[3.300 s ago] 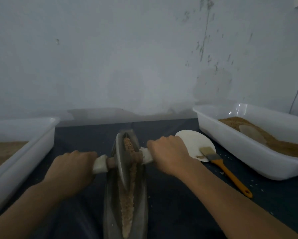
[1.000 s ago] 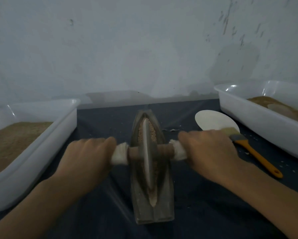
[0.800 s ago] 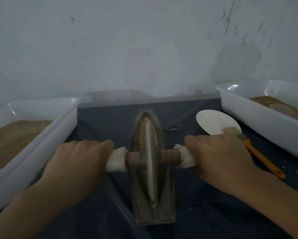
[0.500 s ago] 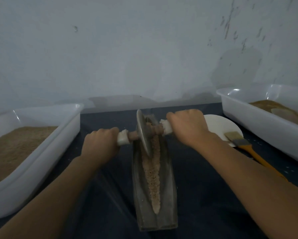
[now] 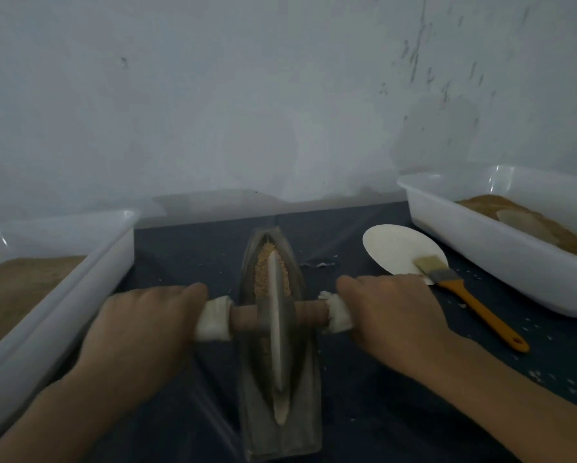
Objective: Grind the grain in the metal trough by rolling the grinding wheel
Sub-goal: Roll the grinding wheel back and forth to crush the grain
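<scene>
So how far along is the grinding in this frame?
Mid-job. Done: grain is loaded in the metal trough. In hand: the left hand and right hand each grip a wrapped end of the axle, with the grinding wheel standing in the trough. Left: the grain at the far end looks coarse, so more rolling seems needed.

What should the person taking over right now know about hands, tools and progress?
Left hand and right hand each grip a cloth-wrapped end of the handle.
The wheel stands upright in the trough, about midway along it.
Coarse grain shows ahead of the wheel, so grinding is unfinished.
Left: keep rolling along the trough. The brush lies to the right with its bristles on a white disc.
</scene>
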`<state>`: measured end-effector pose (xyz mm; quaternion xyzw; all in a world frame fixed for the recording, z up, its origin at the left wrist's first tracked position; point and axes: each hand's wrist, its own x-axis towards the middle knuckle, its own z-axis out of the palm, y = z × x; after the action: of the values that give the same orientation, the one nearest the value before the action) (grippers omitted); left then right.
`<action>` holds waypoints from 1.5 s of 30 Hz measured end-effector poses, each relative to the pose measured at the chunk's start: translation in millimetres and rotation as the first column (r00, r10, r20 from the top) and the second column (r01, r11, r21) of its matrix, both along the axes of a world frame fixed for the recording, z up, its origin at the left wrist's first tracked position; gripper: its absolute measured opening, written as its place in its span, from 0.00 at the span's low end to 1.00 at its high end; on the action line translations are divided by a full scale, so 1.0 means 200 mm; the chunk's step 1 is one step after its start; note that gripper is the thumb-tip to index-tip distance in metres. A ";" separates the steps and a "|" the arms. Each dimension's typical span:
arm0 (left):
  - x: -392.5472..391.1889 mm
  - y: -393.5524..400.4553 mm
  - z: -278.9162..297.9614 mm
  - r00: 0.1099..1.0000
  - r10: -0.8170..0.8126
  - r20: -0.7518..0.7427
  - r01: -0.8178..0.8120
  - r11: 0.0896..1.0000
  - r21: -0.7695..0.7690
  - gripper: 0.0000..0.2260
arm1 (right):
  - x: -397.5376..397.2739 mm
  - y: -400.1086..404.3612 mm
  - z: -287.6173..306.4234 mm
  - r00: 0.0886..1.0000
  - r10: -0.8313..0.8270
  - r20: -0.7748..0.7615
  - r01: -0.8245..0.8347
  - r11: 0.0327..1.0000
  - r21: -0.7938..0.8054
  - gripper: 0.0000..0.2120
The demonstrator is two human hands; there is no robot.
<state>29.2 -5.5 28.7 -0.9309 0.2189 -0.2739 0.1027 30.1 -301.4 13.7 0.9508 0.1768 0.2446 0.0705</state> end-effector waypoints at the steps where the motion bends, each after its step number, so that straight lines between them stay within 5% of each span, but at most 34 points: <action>1: 0.07 -0.01 -0.02 1.000 0.022 0.014 -0.022 1.000 0.003 0.24 | 0.05 0.01 -0.01 0.999 -0.035 -0.011 0.035 0.999 -0.001 0.13; 10: 0.52 0.00 -0.14 0.973 0.206 -0.104 -0.223 0.956 -0.193 0.10 | 0.45 0.18 0.12 0.985 -0.070 0.158 0.092 0.986 -0.140 0.11; 15: 0.27 -0.02 -0.07 0.973 0.208 -0.099 -0.217 0.972 -0.092 0.11 | 0.23 0.10 0.09 0.999 -0.025 0.043 0.028 0.997 -0.073 0.09; 18: 0.03 0.01 -0.03 0.971 0.176 -0.161 -0.187 0.981 -0.056 0.15 | -0.02 0.06 0.06 0.994 0.046 0.101 -0.040 0.998 -0.056 0.14; 23: -0.11 0.02 -0.01 0.997 0.069 -0.022 -0.070 0.997 -0.041 0.22 | -0.08 0.02 0.05 0.988 0.080 0.134 -0.084 0.996 0.024 0.18; 27: 0.12 -0.02 -0.05 0.987 0.161 0.017 -0.161 0.987 0.007 0.19 | 0.20 0.06 0.00 0.997 -0.024 0.077 0.025 0.999 -0.020 0.12; 32: 0.40 -0.05 -0.07 0.966 0.257 -0.018 -0.257 0.959 -0.116 0.11 | 0.45 0.13 0.05 0.987 -0.075 0.144 0.089 0.992 -0.091 0.11; 37: 0.22 -0.03 -0.06 0.968 0.232 -0.096 -0.239 0.969 -0.069 0.10 | 0.24 0.09 0.05 0.997 -0.021 0.069 0.026 0.997 -0.069 0.11; 41: -0.04 0.03 -0.01 0.966 0.147 -0.211 -0.162 0.985 -0.059 0.10 | -0.06 0.03 0.05 0.979 0.102 0.176 -0.099 0.995 -0.027 0.19; 45: -0.10 0.00 0.03 0.970 0.182 -0.161 -0.184 0.983 0.000 0.11 | -0.06 0.01 0.04 0.982 0.124 0.145 -0.128 0.991 0.025 0.18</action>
<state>9.3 -5.6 34.1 -0.9668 0.1375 -0.1891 0.1027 18.6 -300.1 21.1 0.9188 0.2269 0.3190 0.0512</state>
